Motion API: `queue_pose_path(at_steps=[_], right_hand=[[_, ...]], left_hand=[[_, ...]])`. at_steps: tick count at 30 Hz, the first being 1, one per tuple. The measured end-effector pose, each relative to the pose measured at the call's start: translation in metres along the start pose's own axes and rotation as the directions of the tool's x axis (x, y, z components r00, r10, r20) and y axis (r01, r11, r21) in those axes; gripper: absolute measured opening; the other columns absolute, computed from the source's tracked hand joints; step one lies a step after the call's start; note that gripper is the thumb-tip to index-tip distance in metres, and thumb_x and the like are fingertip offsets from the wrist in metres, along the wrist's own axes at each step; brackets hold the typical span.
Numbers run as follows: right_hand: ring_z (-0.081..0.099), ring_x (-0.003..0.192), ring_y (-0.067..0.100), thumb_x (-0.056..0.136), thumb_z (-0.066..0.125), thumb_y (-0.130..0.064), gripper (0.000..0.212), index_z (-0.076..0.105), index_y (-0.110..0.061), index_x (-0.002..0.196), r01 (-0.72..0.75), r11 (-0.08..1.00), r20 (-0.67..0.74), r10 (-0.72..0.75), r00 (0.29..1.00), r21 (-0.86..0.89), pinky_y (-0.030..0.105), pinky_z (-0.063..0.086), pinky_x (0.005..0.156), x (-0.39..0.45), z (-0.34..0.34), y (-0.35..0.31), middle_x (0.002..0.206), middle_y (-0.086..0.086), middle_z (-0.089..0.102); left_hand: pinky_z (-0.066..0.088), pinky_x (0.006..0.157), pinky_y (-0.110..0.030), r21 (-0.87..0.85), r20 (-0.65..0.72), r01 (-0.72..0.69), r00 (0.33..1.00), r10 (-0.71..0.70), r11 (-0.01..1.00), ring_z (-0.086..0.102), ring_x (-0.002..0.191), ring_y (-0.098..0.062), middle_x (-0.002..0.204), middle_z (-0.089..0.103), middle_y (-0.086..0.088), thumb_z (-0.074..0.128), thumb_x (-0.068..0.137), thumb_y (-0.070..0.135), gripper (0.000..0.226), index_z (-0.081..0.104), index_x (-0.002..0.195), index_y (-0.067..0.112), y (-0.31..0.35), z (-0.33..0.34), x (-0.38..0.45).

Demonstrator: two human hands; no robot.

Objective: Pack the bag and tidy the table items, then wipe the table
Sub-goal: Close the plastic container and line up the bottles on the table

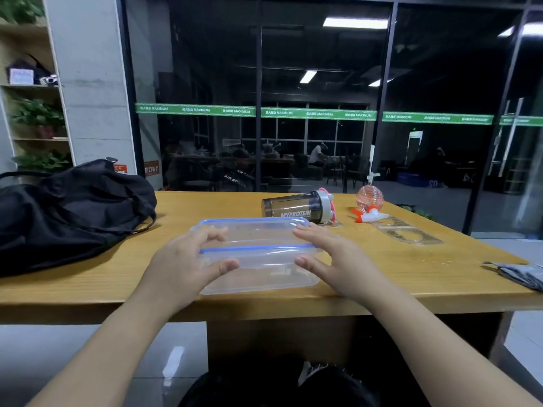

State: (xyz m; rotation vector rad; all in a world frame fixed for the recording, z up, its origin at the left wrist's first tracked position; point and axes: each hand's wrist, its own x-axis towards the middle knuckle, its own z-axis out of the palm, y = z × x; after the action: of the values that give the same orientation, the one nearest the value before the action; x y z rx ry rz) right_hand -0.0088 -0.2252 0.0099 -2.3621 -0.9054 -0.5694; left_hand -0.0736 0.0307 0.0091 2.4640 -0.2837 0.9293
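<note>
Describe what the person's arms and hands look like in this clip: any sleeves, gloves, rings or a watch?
Both arms are bare up to the frame's lower edge, with no sleeves showing. The left hand and right hand wear no gloves. No rings, watch or wristband show on the fingers or wrists.
</note>
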Motion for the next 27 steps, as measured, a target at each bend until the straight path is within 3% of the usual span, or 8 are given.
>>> queue_pose_path(at_steps=[2, 5, 10, 15, 20, 24, 27], right_hand=[[0.018, 0.13, -0.015, 0.082, 0.053, -0.053, 0.058, 0.045, -0.035, 0.136, 0.014, 1.0, -0.041, -0.014, 0.999, -0.004, 0.004, 0.016, 0.103, 0.0, 0.002, 0.001, 0.131, -0.032, 0.034], [0.028, 0.133, -0.006, 0.077, 0.047, -0.06, 0.063, 0.051, -0.03, 0.132, 0.05, 0.999, -0.109, -0.052, 0.993, -0.019, 0.015, 0.025, 0.108, 0.0, 0.007, 0.003, 0.133, -0.023, 0.045], [0.035, 0.128, -0.004, 0.075, 0.044, -0.064, 0.065, 0.055, -0.029, 0.129, 0.073, 0.997, -0.137, -0.075, 0.988, -0.018, 0.016, 0.028, 0.104, -0.001, 0.009, 0.004, 0.128, -0.021, 0.049], [0.04, 0.118, -0.006, 0.08, 0.062, -0.044, 0.049, 0.06, -0.024, 0.125, 0.11, 0.993, -0.199, -0.117, 0.973, -0.047, 0.016, 0.031, 0.101, -0.002, 0.01, 0.005, 0.127, -0.012, 0.057], [0.047, 0.115, 0.005, 0.08, 0.056, -0.051, 0.05, 0.069, -0.016, 0.113, 0.165, 0.98, -0.261, -0.188, 0.947, -0.108, 0.008, 0.033, 0.091, -0.003, 0.011, 0.003, 0.113, -0.003, 0.068], [0.053, 0.11, 0.004, 0.081, 0.055, -0.051, 0.047, 0.07, -0.017, 0.11, 0.17, 0.975, -0.289, -0.205, 0.935, -0.141, 0.013, 0.041, 0.087, -0.004, 0.01, 0.001, 0.11, -0.005, 0.07], [0.051, 0.111, -0.006, 0.08, 0.065, -0.05, 0.045, 0.067, -0.024, 0.116, 0.101, 0.992, -0.237, -0.116, 0.964, -0.076, 0.02, 0.043, 0.095, -0.004, 0.003, -0.004, 0.119, -0.013, 0.064]], left_hand=[[0.032, 0.094, -0.019, 0.037, -0.003, -0.043, 0.999, 0.043, 0.998, 0.04, 0.119, 0.005, 0.12, 0.046, 0.029, 0.055, 0.068, 0.072, 0.061, 0.058, 0.119, 0.037, -0.002, -0.001, -0.001], [0.029, 0.098, -0.017, 0.029, -0.013, -0.078, 0.997, 0.079, 0.997, 0.037, 0.119, 0.008, 0.12, 0.046, 0.029, 0.048, 0.063, 0.075, 0.072, 0.057, 0.122, 0.036, -0.003, -0.001, -0.001], [0.031, 0.1, -0.019, -0.015, -0.044, -0.066, 0.997, 0.065, 0.998, 0.041, 0.117, 0.007, 0.116, 0.048, 0.029, 0.065, 0.067, 0.063, 0.061, 0.061, 0.118, 0.032, 0.002, -0.001, -0.004], [0.033, 0.094, -0.015, 0.014, -0.051, -0.074, 0.996, 0.075, 0.997, 0.044, 0.112, 0.01, 0.112, 0.05, 0.031, 0.057, 0.067, 0.061, 0.054, 0.064, 0.114, 0.035, 0.003, 0.0, -0.005], [0.031, 0.086, -0.006, 0.041, -0.068, -0.062, 0.996, 0.065, 0.997, 0.047, 0.106, 0.011, 0.11, 0.059, 0.025, 0.06, 0.069, 0.051, 0.044, 0.068, 0.108, 0.034, 0.005, 0.001, -0.004], [0.033, 0.084, -0.008, 0.064, -0.071, -0.071, 0.995, 0.075, 0.995, 0.047, 0.104, 0.011, 0.109, 0.059, 0.026, 0.053, 0.068, 0.063, 0.052, 0.069, 0.107, 0.033, 0.006, 0.0, -0.004], [0.029, 0.085, -0.002, 0.042, -0.051, -0.061, 0.997, 0.063, 0.997, 0.044, 0.104, 0.016, 0.108, 0.053, 0.032, 0.055, 0.065, 0.068, 0.056, 0.066, 0.109, 0.037, 0.006, -0.003, -0.004]])
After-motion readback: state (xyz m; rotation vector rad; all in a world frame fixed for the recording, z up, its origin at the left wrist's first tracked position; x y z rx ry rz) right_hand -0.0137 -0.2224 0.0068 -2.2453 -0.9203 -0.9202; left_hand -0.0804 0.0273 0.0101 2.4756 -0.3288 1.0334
